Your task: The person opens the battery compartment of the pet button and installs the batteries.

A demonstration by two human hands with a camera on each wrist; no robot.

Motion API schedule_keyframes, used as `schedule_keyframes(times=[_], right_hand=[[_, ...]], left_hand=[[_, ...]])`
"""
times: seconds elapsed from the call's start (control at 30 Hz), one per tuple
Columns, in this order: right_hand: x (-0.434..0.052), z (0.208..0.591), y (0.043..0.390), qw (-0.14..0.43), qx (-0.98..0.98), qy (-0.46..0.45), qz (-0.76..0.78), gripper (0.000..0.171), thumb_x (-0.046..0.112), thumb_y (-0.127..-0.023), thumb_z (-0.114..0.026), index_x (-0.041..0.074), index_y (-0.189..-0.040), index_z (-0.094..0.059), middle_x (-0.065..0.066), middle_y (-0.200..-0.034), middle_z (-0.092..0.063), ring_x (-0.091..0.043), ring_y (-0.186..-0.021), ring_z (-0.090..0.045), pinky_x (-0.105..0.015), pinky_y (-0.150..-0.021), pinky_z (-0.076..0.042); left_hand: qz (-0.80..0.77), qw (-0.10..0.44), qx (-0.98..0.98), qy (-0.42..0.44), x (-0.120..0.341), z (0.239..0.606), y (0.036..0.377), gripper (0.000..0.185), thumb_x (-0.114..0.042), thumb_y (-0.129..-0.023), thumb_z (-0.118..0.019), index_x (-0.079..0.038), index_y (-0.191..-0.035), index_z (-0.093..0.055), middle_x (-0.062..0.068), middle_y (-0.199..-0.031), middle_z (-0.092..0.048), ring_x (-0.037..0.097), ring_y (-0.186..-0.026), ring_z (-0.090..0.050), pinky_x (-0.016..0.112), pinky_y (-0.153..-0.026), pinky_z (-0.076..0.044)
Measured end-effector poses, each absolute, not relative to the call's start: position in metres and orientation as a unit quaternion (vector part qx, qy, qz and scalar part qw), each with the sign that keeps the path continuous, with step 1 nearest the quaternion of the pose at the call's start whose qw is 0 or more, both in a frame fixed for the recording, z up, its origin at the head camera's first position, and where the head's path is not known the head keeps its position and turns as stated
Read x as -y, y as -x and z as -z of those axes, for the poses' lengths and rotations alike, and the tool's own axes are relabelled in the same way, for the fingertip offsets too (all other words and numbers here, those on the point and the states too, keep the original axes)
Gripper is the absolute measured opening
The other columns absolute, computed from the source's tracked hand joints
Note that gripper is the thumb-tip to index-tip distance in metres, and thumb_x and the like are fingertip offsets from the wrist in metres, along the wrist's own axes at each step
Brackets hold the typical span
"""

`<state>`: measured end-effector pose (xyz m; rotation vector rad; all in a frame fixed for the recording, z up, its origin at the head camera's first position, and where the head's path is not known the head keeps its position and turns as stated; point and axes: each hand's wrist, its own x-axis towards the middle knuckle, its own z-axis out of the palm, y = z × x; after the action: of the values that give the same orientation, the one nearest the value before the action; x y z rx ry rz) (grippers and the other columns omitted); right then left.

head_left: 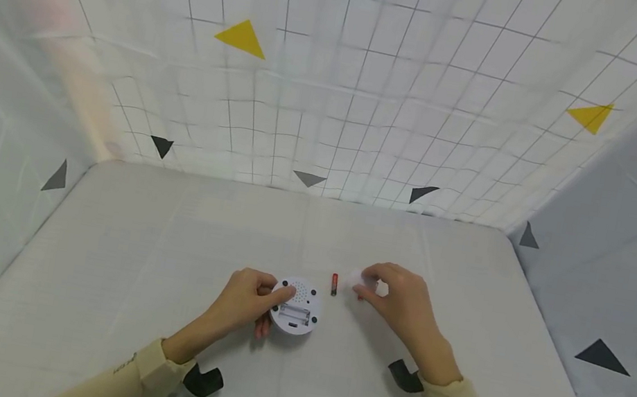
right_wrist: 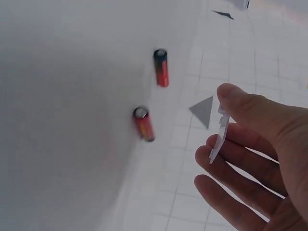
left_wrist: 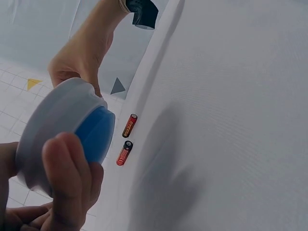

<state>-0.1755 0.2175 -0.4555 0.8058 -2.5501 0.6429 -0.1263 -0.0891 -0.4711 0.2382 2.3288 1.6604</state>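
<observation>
while the left hand [head_left: 243,302] grips the round device [head_left: 295,306] on the worktop [head_left: 124,264], compartment open, right hand [head_left: 399,301] fingers pinch its cover [right_wrist: 219,132] — batteries [right_wrist: 144,123] lie just beside — likely loading them next.

Round white device [head_left: 295,306], underside up, blue face seen from the left wrist view: 1.
Empty battery bay in that device: 1.
Small dark feet on the underside: 4, as far as the blurred head view allows.
Red-and-black batteries on the table: 2, one [right_wrist: 161,67] and another [right_wrist: 144,123]; in the head view only a single red streak shows.
Thin white plastic cover [right_wrist: 219,134] with notched edge: 1.
Hands: 2, left hand [head_left: 243,300] and right hand [head_left: 400,302].
Beige sleeves: 2.
Black wrist mounts: 2.
Yellow triangle markers on the gridded backdrop: 2.
White table [head_left: 109,276]: 1.
</observation>
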Motion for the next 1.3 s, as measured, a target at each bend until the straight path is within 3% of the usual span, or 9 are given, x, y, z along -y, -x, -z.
schedule_keyframes(times=[0.47,0.77,1.3], right_hand=[[-0.247,0.477,0.195,0.199,0.924,-0.239,-0.221,0.027,0.020,-0.078,-0.095,0.006,-0.094,-0.078,-0.005,-0.086,-0.078,-0.024,-0.076,-0.070,-0.041,-0.067,-0.057],[-0.256,0.485,0.203,0.166,0.943,-0.194,-0.214,0.024,0.025,-0.084,-0.091,0.007,-0.094,-0.079,-0.006,-0.088,-0.079,-0.025,-0.079,-0.072,-0.043,-0.070,-0.058],[-0.268,0.489,0.205,0.129,0.956,-0.145,-0.218,0.020,0.019,-0.085,-0.089,0.005,-0.096,-0.079,-0.009,-0.089,-0.079,-0.025,-0.079,-0.071,-0.045,-0.073,-0.057]], left_hand=[[-0.579,0.131,-0.800,-0.089,0.089,0.472,0.126,0.036,-0.038,-0.100,-0.073,-0.002,-0.094,-0.073,0.009,-0.064,-0.072,0.018,-0.040,-0.062,0.042,-0.045,-0.057],[-0.575,0.135,-0.802,-0.087,0.088,0.471,0.126,0.037,-0.039,-0.101,-0.073,-0.002,-0.095,-0.073,0.009,-0.063,-0.072,0.017,-0.040,-0.061,0.042,-0.045,-0.057],[-0.576,0.136,-0.801,-0.088,0.088,0.469,0.125,0.036,-0.038,-0.101,-0.072,-0.002,-0.094,-0.073,0.013,-0.063,-0.071,0.018,-0.040,-0.061,0.043,-0.045,-0.057]])
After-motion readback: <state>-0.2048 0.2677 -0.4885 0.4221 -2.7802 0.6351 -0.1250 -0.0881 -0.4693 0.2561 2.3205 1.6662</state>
